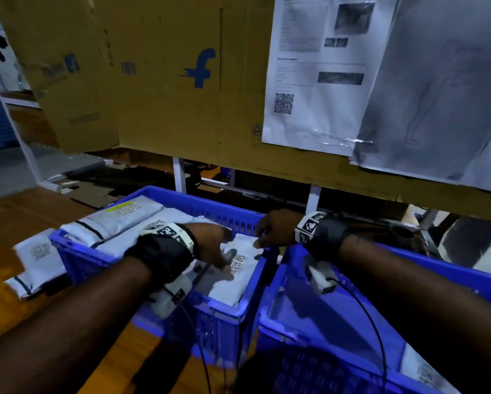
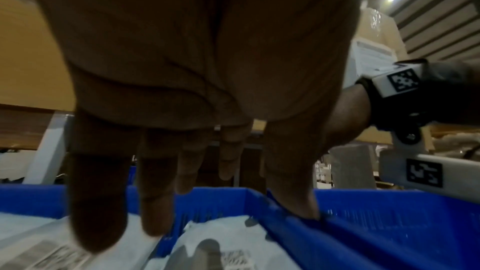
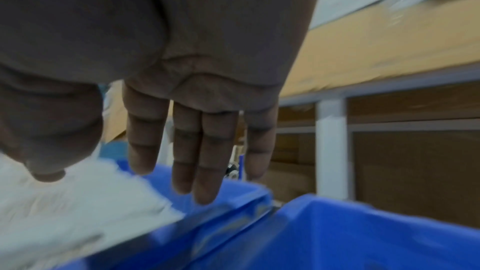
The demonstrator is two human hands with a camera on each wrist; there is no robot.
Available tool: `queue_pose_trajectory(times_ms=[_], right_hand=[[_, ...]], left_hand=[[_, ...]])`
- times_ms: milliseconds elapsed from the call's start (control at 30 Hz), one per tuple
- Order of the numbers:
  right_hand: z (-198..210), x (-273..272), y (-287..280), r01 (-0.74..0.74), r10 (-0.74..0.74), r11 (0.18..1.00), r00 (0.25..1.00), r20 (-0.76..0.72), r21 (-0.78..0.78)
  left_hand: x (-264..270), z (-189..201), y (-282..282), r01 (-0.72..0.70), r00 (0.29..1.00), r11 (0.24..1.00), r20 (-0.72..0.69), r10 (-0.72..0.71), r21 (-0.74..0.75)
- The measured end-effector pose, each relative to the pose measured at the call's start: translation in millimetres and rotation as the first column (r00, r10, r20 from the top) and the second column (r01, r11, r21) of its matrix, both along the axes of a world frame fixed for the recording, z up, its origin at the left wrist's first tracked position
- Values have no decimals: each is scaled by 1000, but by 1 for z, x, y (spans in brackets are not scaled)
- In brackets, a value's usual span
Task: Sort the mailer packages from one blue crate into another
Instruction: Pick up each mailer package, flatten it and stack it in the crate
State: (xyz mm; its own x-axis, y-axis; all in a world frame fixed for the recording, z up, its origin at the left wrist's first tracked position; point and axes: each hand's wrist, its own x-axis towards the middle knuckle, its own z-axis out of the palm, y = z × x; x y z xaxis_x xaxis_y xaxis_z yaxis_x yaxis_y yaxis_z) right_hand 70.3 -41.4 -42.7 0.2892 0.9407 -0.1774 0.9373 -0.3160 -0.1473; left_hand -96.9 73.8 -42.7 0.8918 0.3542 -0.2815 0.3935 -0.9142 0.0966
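Reaching over the left blue plastic crate [image 1: 159, 191], the left hand [image 1: 213, 245] hovers with straight fingers above a white plastic mailer package [image 1: 238, 268] lying inside it, in the head view. The right hand [image 1: 272, 228] hangs over that mailer's far corner beside the right blue plastic crate [image 1: 409, 257]; more mailers fill the left crate and spill onto the brown worktop [image 1: 17, 217].

From the left wrist, the spread fingers [image 2: 96, 202] hold nothing above the mailer [image 2: 221, 233].

From the right wrist, extended fingers [image 3: 207, 161] hang loose and empty over the crate rim; whether the thumb touches the blurred mailer [image 3: 64, 213] I cannot tell.
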Motion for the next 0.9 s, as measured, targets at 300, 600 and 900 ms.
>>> queue_pose_trajectory(times_ms=[300, 600, 900], right_hand=[[35, 58, -110, 174, -181, 978, 982, 54, 114], [14, 135, -237, 475, -474, 880, 878, -68, -1], [-106, 159, -287, 524, -571, 797, 816, -91, -302]], left_hand=[[58, 31, -59, 187, 883, 948, 466, -48, -257], [146, 34, -161, 341, 847, 671, 524, 83, -658], [214, -57, -219, 260, 917, 647, 392, 65, -716]])
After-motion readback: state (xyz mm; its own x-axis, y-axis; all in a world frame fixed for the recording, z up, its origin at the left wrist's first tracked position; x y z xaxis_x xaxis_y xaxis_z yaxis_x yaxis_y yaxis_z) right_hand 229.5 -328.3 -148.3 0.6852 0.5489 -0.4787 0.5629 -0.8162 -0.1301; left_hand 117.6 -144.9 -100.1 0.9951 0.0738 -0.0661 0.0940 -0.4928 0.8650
